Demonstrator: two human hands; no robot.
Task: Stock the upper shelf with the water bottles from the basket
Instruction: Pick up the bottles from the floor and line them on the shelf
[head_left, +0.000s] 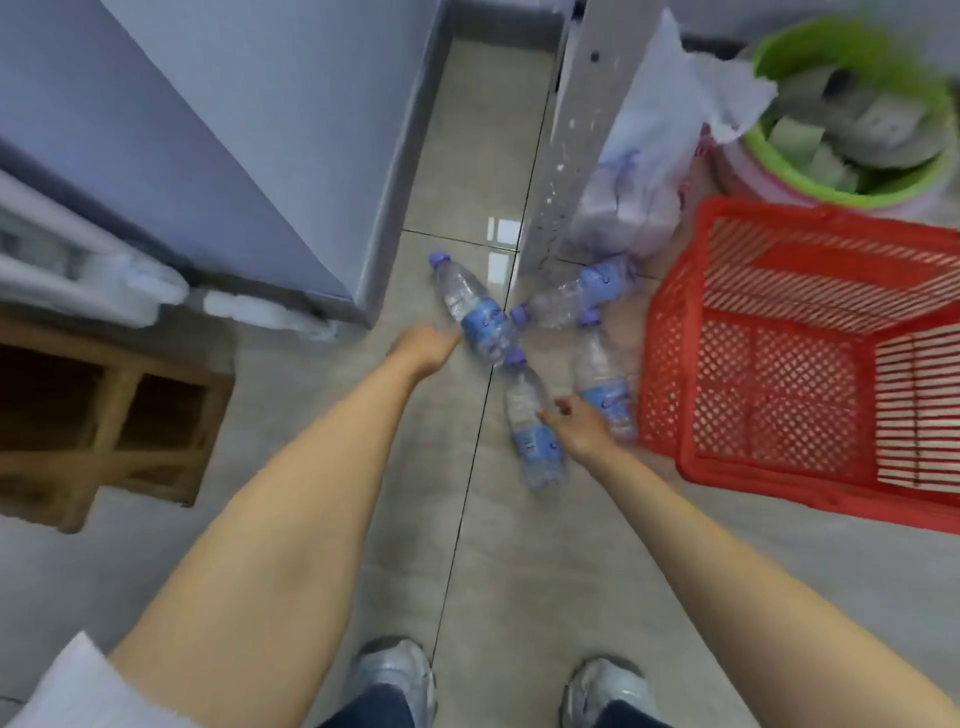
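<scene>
The pick-up step is judged to be in hand: four water bottles lie on their sides on the tiled floor (322, 519) just beside the red basket (800, 374), which appears to hold no bottles, and both arms are stretched down toward them. The left hand (423, 348) is set against the label end of the far-left bottle (475, 312), but whether its fingers are closed round it cannot be told, since they are hidden behind the hand. The right hand (579, 428) is spread open, fingers extended, between the near bottle (532, 426) and the right bottle (605, 384), touching or nearly touching both without gripping either. A fourth bottle (582, 293) lies beyond, by the foot of a grey perforated upright (576, 130) (probably part of the shelving; the upper shelf itself is not in view). The next move is judged to call for a firm wrap round each barrel, since thin, clear, ribbed plastic is likely to dent and roll on glossy tile. The bottles carry blue labels and purple caps; the basket is rigid lattice-work plastic. A green tub (852, 104) and a white plastic bag (649, 156) stand behind it.
</scene>
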